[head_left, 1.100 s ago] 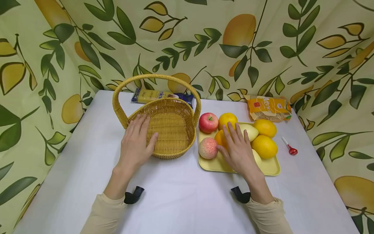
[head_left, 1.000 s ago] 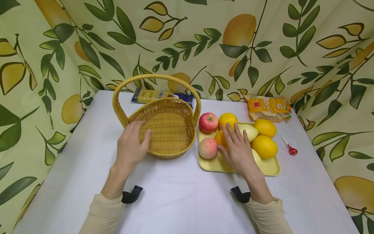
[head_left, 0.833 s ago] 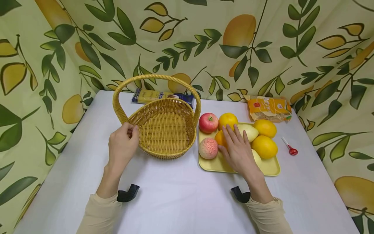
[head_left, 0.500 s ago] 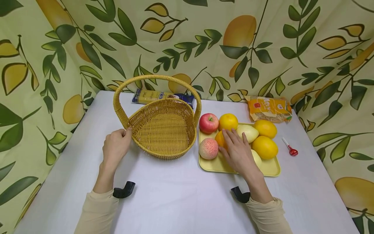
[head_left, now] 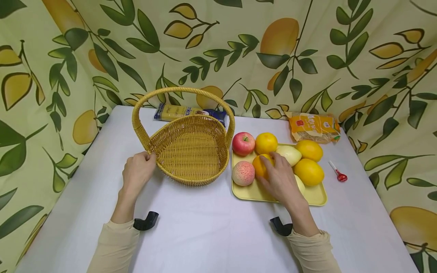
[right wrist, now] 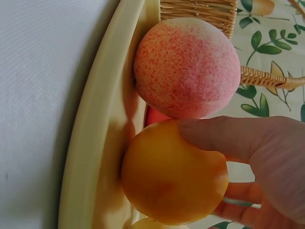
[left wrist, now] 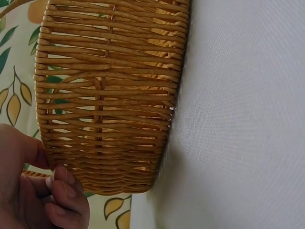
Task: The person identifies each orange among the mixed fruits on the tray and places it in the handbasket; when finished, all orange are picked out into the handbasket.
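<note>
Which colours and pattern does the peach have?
The peach is pale cream with pink-red speckles; the right wrist view shows it best.

Red lollipop point(head_left: 341, 177) on white counter point(head_left: 211, 231), right side. Pasta pack point(head_left: 178, 112) back left, orange packet point(head_left: 312, 127) back right. Leafy cloth point(head_left: 232, 22) behind.

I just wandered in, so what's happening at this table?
Someone's left hand is holding a wicker basket at its near left side. Their right hand grips an orange at a yellow tray, beside a peach. The orange isn't in the basket. A lollipop lies right of the tray.
</note>
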